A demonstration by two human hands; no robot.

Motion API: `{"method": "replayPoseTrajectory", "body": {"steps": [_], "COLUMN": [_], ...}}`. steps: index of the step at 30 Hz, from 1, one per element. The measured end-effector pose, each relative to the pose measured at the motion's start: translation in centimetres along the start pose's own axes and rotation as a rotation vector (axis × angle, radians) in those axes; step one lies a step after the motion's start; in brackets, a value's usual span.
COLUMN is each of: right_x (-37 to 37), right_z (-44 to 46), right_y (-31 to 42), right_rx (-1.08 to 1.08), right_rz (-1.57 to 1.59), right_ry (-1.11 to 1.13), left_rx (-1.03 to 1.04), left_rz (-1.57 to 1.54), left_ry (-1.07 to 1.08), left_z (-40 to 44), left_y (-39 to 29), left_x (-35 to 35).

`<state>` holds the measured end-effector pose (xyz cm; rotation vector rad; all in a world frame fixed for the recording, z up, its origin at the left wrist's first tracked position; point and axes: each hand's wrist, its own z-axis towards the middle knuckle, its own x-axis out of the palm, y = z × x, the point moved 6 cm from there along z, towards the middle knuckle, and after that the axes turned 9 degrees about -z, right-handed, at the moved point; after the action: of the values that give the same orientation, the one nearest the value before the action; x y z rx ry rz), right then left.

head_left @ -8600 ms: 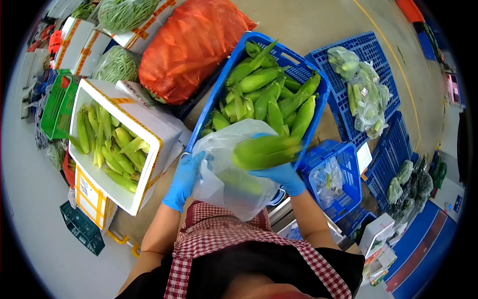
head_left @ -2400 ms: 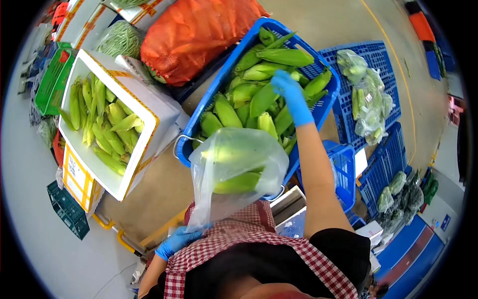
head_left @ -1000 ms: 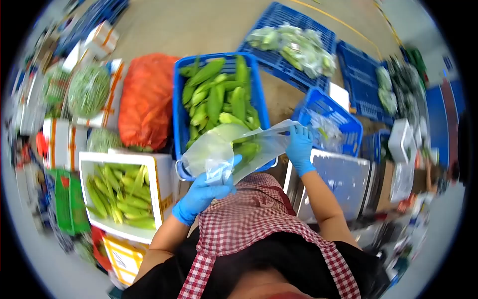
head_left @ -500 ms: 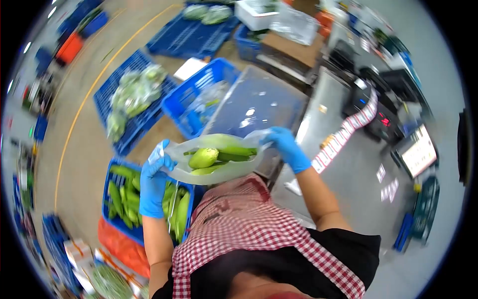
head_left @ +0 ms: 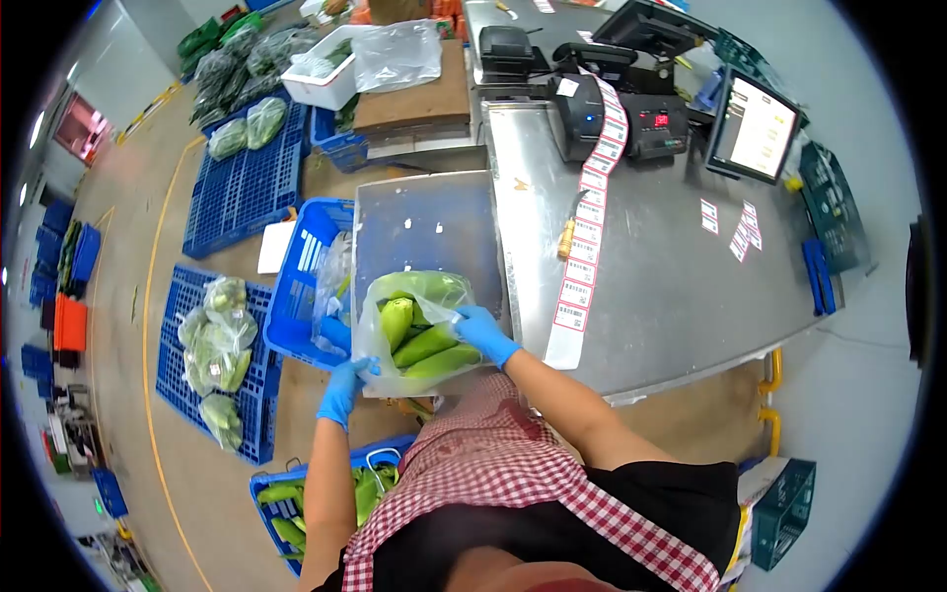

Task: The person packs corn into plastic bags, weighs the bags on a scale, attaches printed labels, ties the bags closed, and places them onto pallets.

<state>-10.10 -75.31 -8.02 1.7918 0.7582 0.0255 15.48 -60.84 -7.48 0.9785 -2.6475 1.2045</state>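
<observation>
While pinching the bag (head_left: 391, 383) by its rim, left hand (head_left: 344, 390) and right hand (head_left: 483, 333) alike, over the platform (head_left: 434, 227), contact unclear: hold mouth upward, pull evenly, corn (head_left: 426, 345) lying flat.

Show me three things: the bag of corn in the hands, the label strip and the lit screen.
Bag of corn (head_left: 439, 288): head view, on its far wall.
Label strip (head_left: 584, 249): head view, partway along its length.
Lit screen (head_left: 758, 125): head view, mid-display.
</observation>
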Motion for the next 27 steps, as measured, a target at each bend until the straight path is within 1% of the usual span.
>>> {"method": "replayPoseTrajectory", "body": {"steps": [1, 2, 4, 5, 7, 8, 11, 12, 15, 18, 21, 22, 23, 24, 25, 27], "right_x": [0.6, 0.9, 1.2, 1.4, 1.1, 0.9, 0.5, 0.2, 0.4, 0.6, 1.0, 1.2, 1.4, 1.5, 1.9, 3.0], "right_z": [0.7, 1.1, 1.5, 1.5, 1.5, 1.5, 0.7, -0.2, -0.1, 0.5, 0.7, 0.5, 0.4, 0.5, 1.1, 2.5], "right_y": [-0.7, -1.4, -1.5, -1.6, -1.2, -1.1, -1.6, -0.2, -1.2, -2.4, -1.8, -1.4, -0.7, -0.4, -1.1, -2.3], "right_rx": [0.011, -0.005, 0.067, 0.103, 0.088, 0.081, 0.015, 0.049, 0.013, -0.025, -0.022, 0.013, 0.043, 0.072, 0.103, 0.176], "right_rz": [-0.108, -0.084, -0.01, 0.029, -0.04, -0.074, -0.074, -0.095, -0.367, -0.368, -0.368, -0.343, -0.315, -0.286, 0.065, 0.761], "right_ry": [-0.036, -0.137, -0.108, -0.089, -0.111, -0.124, -0.323, -0.252, -0.217, -0.225, -0.154, -0.09, -0.031, 0.029, 0.088, 0.214], "left_rx": [-0.03, -0.045, -0.082, -0.102, -0.146, -0.155, -0.251, -0.254, -0.235, -0.212, -0.236, -0.257, -0.234, -0.21, -0.186, -0.11], "left_rz": [-0.001, -0.07, -0.216, -0.229, -0.25, -0.197, -0.212, -0.217, -0.225, -0.23, -0.208, -0.199, -0.193, -0.187, -0.183, -0.254], "left_ry": [0.03, 0.05, 0.073, 0.118, 0.207, 0.154, 0.175, 0.209, 0.216, 0.182, 0.157, 0.148, 0.172, 0.195, 0.213, 0.391], "left_z": [0.8, 1.6, 2.2, 2.4, 2.2, 2.1, 2.2, 1.8, 2.7, 3.3, 3.3, 3.0, 2.8, 2.6, 2.5, 3.6], "left_y": [0.7, 1.0, 1.7, 2.0, 2.5, 2.9, 3.7, 3.4, 3.7, 4.1, 4.4, 4.4, 4.0, 3.8, 3.5, 2.9], "left_x": [0.2, -0.2, -1.4, -1.6, -1.0, -1.1, -0.7, 0.2, 0.4, 0.0, 0.1, 0.4, 1.0, 1.7, 2.2, 3.6]}}
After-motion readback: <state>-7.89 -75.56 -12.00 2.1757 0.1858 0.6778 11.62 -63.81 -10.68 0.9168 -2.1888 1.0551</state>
